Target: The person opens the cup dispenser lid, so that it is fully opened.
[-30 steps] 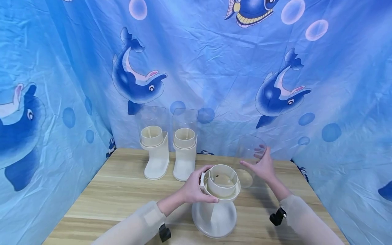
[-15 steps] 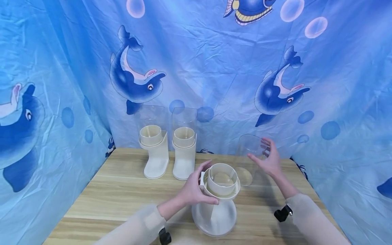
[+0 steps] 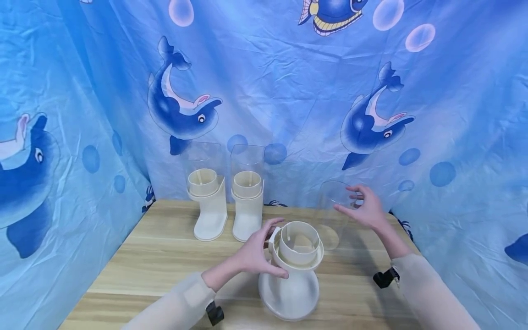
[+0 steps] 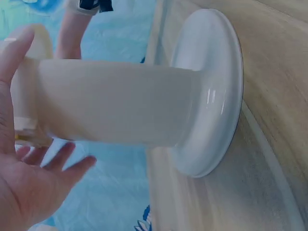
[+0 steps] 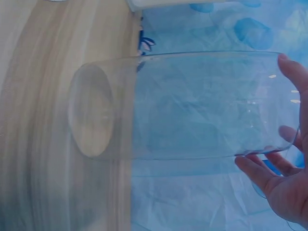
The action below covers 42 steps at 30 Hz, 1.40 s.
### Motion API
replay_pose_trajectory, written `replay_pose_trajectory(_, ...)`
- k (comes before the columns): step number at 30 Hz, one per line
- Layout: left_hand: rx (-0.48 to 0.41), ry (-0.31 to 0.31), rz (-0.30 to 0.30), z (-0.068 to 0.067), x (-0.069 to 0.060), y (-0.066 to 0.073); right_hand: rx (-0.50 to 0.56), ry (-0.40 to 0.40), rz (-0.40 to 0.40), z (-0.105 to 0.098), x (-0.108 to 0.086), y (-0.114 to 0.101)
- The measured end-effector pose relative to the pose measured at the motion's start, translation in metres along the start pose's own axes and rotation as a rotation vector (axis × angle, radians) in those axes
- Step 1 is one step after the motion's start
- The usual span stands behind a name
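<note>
A cream dispenser stand, with a ring-shaped cup holder on top and a round white base, stands upright on the table. My left hand is spread beside its holder, thumb in front and fingers behind. In the left wrist view the fingers are loosely extended below the holder. A clear cylinder stands on the table right of the stand. My right hand is at its upper end with fingers spread, thumb toward the near side. In the right wrist view the thumb is at the rim; whether it presses there is unclear.
Two more cream stands stand at the back left, one left of the other. Each has a clear cylinder rising from its holder. A blue curtain with dolphins hangs behind the wooden table.
My right hand has slid up and right along the clear cylinder, which stays standing. My left hand has loosened and shifted slightly left from the holder.
</note>
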<state>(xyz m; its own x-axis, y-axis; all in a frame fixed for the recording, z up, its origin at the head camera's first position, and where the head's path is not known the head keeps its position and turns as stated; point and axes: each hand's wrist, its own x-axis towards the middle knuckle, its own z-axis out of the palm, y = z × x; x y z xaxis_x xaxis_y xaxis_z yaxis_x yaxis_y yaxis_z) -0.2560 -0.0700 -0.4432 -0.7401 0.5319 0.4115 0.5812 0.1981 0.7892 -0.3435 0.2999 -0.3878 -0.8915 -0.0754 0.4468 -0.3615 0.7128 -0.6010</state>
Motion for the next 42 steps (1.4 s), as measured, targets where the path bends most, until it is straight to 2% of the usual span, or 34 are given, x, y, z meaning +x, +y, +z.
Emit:
replay_pose_trajectory(2,0.009,-0.011,-0.024,-0.001,-0.002,0.001,0.015,-0.02,0.018,-0.001,0.0,-0.001)
replay_pose_trajectory(8,0.021,0.038,-0.04,0.001,-0.006,0.001,0.061,-0.053,0.071,-0.006,0.0,-0.004)
replay_pose_trajectory(10,-0.022,0.025,-0.023,-0.001,-0.007,-0.002,0.067,-0.057,0.074,-0.005,0.0,-0.004)
replay_pose_trajectory(13,-0.139,-0.024,-0.01,-0.008,-0.007,-0.009,0.077,-0.06,0.065,-0.002,0.001,-0.003)
replay_pose_trajectory(16,-0.221,-0.063,-0.021,-0.014,-0.007,-0.015,0.089,-0.063,0.055,-0.001,0.004,-0.004)
replay_pose_trajectory(18,-0.216,-0.072,-0.041,-0.016,-0.007,-0.015,0.089,-0.063,0.057,-0.001,0.004,-0.005)
replay_pose_trajectory(22,-0.129,-0.086,-0.072,-0.016,-0.008,-0.01,0.094,-0.065,0.062,-0.002,0.002,-0.007)
replay_pose_trajectory(24,-0.115,-0.107,-0.078,-0.016,-0.009,-0.009,0.095,-0.061,0.064,-0.003,0.0,-0.006)
replay_pose_trajectory(29,-0.184,-0.136,-0.115,-0.015,-0.007,-0.012,0.098,-0.043,0.069,-0.002,-0.002,-0.003)
replay_pose_trajectory(32,-0.226,-0.127,-0.127,-0.015,-0.005,-0.015,0.103,-0.038,0.07,-0.001,-0.003,-0.001)
replay_pose_trajectory(39,-0.157,-0.021,-0.137,-0.01,-0.005,-0.016,0.111,-0.042,0.073,0.002,-0.004,-0.002)
replay_pose_trajectory(42,-0.16,0.008,-0.15,-0.007,-0.004,-0.017,0.108,-0.043,0.076,0.001,-0.005,-0.003)
